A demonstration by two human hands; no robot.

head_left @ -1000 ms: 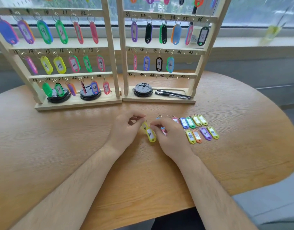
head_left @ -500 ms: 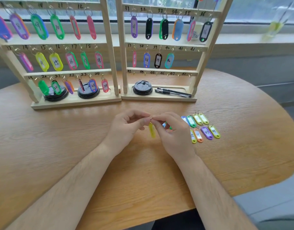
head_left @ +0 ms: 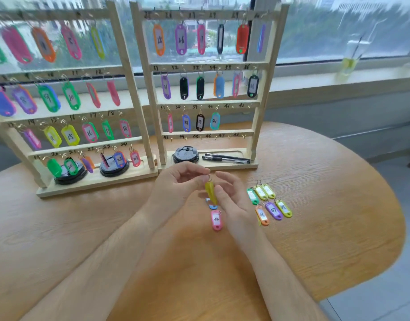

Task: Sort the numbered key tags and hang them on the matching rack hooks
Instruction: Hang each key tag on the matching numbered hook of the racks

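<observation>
My left hand [head_left: 176, 188] pinches the ring of a yellow key tag [head_left: 210, 189], which hangs above the table in front of the right rack [head_left: 208, 137]. My right hand [head_left: 234, 200] is beside the tag with loosely curled fingers touching its lower edge. Below lie a pink tag [head_left: 216, 220] and a blue tag [head_left: 211, 205], partly hidden. Several more loose tags [head_left: 269, 202] lie to the right of my right hand. The right rack's hooks 41, 42 and its bottom row 43 to 48 are bare. The left rack [head_left: 67, 135] is full of tags.
Black cup lids [head_left: 186, 155] and two black pens [head_left: 226, 158] rest on the right rack's base; more lids [head_left: 113, 166] sit on the left rack's base. A drink cup [head_left: 348, 63] stands on the window sill. The round wooden table's edge [head_left: 384, 239] curves at right.
The yellow tag was picked from the table and lifted by its ring. My right hand let go of the ring and dropped beside the tag. The camera tilted up toward the racks.
</observation>
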